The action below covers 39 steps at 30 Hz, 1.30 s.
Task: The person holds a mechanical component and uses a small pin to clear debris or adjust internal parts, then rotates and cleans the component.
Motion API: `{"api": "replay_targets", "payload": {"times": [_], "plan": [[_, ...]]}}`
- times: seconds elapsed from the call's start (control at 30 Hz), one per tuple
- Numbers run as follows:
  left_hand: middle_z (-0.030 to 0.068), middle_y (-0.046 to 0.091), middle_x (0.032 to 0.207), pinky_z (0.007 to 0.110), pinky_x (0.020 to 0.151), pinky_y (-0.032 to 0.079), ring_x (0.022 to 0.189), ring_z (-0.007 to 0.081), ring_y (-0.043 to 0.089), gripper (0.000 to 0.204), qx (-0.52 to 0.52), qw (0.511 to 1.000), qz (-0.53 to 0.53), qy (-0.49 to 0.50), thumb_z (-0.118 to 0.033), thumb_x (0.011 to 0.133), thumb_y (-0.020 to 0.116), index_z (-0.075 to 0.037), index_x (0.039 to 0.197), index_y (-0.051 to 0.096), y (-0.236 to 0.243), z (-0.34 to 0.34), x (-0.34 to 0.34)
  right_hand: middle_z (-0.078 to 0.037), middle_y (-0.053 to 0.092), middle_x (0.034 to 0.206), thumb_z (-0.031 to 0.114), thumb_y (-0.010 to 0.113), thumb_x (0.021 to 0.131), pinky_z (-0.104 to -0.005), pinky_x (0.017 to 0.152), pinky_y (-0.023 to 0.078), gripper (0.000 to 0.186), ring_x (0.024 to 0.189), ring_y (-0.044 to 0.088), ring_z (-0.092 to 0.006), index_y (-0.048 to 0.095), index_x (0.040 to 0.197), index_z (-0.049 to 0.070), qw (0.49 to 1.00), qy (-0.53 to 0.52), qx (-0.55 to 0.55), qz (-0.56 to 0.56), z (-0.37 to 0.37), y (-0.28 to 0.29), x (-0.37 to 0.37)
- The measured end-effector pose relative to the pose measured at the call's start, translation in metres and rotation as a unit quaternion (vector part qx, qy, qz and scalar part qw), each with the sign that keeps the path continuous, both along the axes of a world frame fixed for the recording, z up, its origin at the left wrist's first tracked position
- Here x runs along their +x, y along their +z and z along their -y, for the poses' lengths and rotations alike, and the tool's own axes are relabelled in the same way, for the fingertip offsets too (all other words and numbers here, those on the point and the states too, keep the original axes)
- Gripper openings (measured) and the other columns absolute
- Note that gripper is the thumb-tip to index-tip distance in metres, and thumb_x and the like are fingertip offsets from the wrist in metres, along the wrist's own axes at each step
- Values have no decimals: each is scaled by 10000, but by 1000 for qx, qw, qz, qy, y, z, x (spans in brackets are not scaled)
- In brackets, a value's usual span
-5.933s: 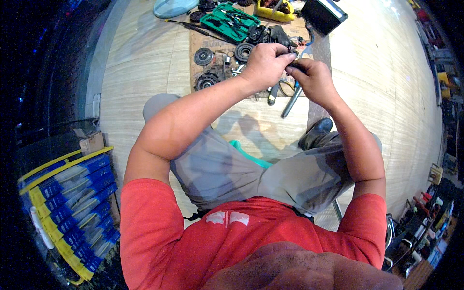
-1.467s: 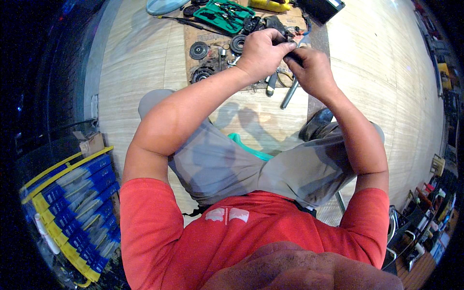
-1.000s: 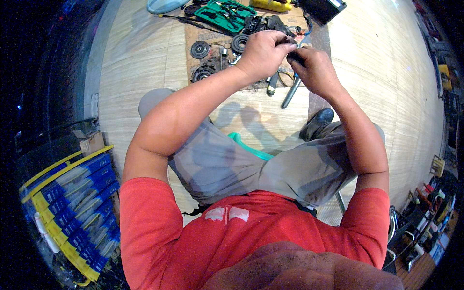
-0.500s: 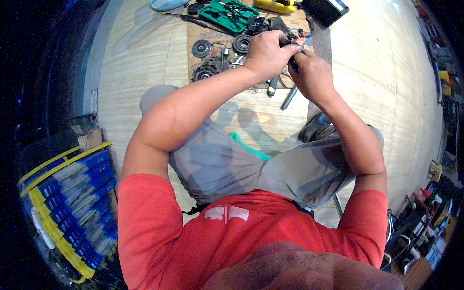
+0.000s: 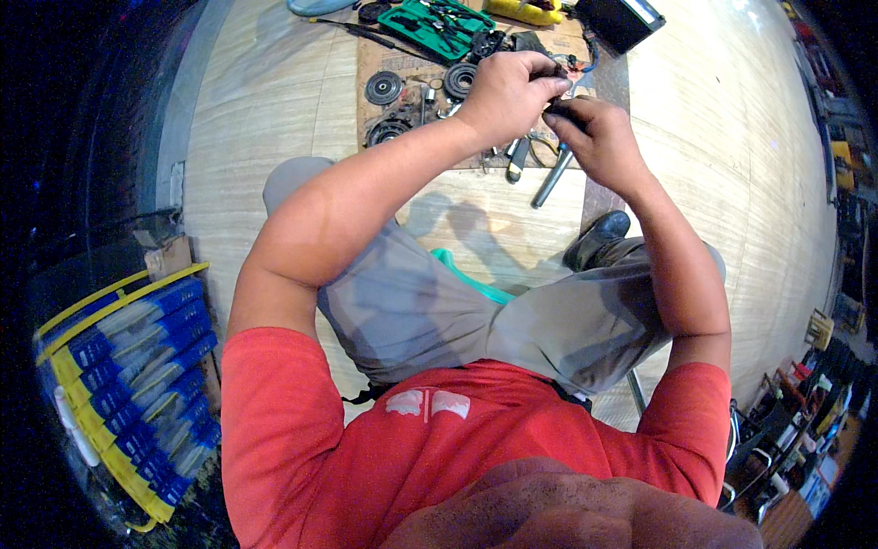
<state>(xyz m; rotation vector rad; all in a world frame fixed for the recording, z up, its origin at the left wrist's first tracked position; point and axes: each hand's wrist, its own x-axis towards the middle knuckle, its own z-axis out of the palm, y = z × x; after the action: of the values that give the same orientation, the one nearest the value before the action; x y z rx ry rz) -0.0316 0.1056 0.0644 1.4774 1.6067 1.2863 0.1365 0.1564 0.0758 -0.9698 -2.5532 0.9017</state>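
Over the far side of the cardboard, my left hand [image 5: 512, 99] is closed in a pinch, with a small dark piece at its fingertips. Close beside it, my right hand [image 5: 596, 137] has thumb and fingers pressed together, and whatever they hold is mostly hidden. Under and around the hands lie greasy machine parts. A black pulley wheel [image 5: 383, 88] and a dark ring-shaped part [image 5: 459, 80] are to the left. Below the hands are a metal tube [image 5: 552, 179] and a dark-handled tool [image 5: 518, 161].
A green tool case [image 5: 437, 27] sits open at the back of the cardboard sheet [image 5: 368, 64]. Behind are a yellow object [image 5: 523, 11] and a black box [image 5: 620, 22]. A blue-and-yellow rack [image 5: 137, 384] stands at left; my dark shoe [image 5: 599, 240] rests on the floor.
My hands have drawn slightly apart; the left has risen a little, and the right has turned and shifted slightly to the right. More of the tools beneath and of my shoe now shows.
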Motion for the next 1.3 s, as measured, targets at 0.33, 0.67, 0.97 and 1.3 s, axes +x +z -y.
{"api": "replay_targets", "payload": {"times": [0.33, 0.67, 0.97, 1.3], "plan": [[54, 686, 870, 229, 720, 498, 764, 96, 634, 155, -26, 902, 414, -120, -110, 913, 592, 19, 954, 668, 6, -11, -18, -52, 594, 754, 234, 582, 920, -231, 493, 408, 227, 569, 532, -117, 588, 980, 15, 781, -60, -555, -280, -12, 7, 12], [63, 683, 910, 258, 762, 508, 819, 130, 640, 154, -22, 922, 365, -130, -135, 917, 590, -15, 993, 648, -1, -14, -17, -15, 557, 724, 241, 645, 889, -215, 466, 394, 266, 551, 502, -82, 593, 1013, 11, 800, -43, -539, -260, -8, 1, 6], [42, 677, 853, 218, 701, 483, 755, 83, 609, 183, -19, 969, 241, -56, -168, 881, 643, 6, 929, 672, 8, -7, -12, 29, 552, 662, 260, 593, 917, -239, 478, 375, 256, 564, 506, -69, 630, 926, 8, 897, -64, -386, -207, 0, -2, 2], [31, 660, 790, 223, 654, 456, 705, 76, 574, 238, -52, 980, 190, 2, -220, 848, 686, 13, 894, 674, 11, 3, -2, -200, 563, 657, 253, 549, 921, -398, 568, 446, 264, 579, 558, -311, 621, 875, 4, 994, -26, -2, -108, 9, -9, -5]]}}
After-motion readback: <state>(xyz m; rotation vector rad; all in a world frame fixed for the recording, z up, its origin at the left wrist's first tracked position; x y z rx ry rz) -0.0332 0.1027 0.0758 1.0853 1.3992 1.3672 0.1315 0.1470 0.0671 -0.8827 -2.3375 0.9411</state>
